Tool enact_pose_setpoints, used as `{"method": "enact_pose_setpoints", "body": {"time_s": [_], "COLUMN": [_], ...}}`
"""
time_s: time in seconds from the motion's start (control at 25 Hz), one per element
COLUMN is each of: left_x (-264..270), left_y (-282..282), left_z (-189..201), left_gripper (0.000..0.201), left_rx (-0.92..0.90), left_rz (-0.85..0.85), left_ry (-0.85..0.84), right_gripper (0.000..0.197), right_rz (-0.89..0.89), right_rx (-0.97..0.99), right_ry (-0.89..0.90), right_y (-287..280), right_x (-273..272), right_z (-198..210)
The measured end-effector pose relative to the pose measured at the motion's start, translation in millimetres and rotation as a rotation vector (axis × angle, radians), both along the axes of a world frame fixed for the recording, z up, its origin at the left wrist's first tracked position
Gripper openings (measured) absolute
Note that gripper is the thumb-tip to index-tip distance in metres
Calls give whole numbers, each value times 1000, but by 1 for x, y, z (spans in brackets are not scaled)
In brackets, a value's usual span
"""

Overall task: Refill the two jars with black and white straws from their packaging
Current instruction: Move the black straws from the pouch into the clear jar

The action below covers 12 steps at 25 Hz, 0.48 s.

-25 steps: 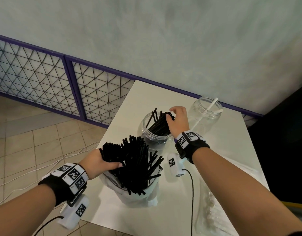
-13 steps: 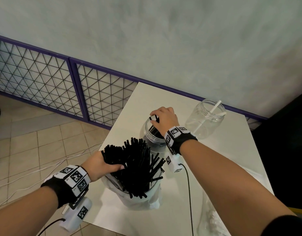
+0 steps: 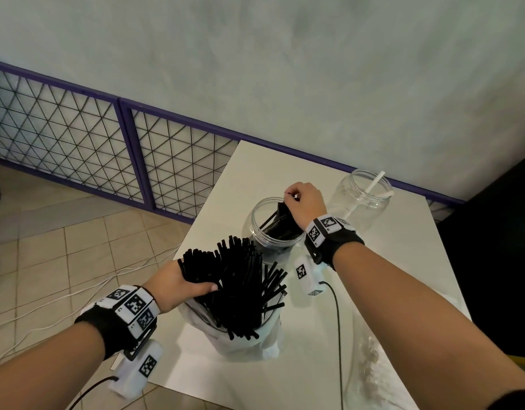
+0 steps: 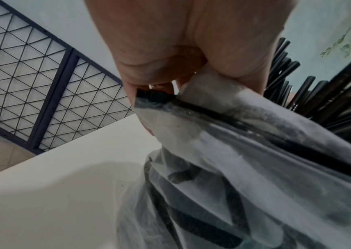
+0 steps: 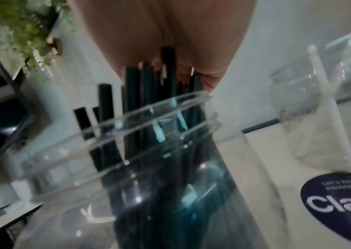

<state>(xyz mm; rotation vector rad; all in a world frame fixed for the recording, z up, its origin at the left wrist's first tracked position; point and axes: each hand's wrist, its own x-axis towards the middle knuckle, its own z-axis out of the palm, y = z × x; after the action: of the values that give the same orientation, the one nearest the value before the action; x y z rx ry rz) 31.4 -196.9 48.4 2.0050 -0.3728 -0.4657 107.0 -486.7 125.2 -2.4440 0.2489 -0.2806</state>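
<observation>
A clear plastic bag (image 3: 249, 341) full of black straws (image 3: 240, 276) stands upright at the table's near edge. My left hand (image 3: 178, 282) grips the bag's rim (image 4: 202, 94) and some straws at its left side. Behind it a clear jar (image 3: 256, 229) holds black straws (image 5: 149, 80). My right hand (image 3: 302, 202) is over the jar's mouth, fingers curled round the tops of those straws. A second clear jar (image 3: 364, 199) at the back right holds white straws (image 3: 373, 183).
The white table (image 3: 255, 173) ends close to my body and at the left. A clear bag of white straws (image 3: 370, 368) lies at the near right under my right forearm. A purple mesh fence (image 3: 78, 137) and tiled floor with cables are to the left.
My right hand has moved left from the jar's right rim to over its mouth, pushing the black straws down inside. The left hand has kept its hold on the bag.
</observation>
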Motion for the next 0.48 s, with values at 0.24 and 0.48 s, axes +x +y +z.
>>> {"method": "enact_pose_setpoints", "body": {"time_s": [0.24, 0.48], "left_x": [1, 0], "left_y": [2, 2], "left_z": [-2, -6], "left_gripper": [30, 43], "left_rx": [-47, -55], "left_rz": [-10, -16], "left_ry": [2, 26], "right_gripper": [22, 61], "right_rz": [84, 301], "right_rx": [168, 99], "right_ry": [-226, 147], "right_y": [-11, -6], "right_x": [-59, -174], "right_z": [19, -44]}}
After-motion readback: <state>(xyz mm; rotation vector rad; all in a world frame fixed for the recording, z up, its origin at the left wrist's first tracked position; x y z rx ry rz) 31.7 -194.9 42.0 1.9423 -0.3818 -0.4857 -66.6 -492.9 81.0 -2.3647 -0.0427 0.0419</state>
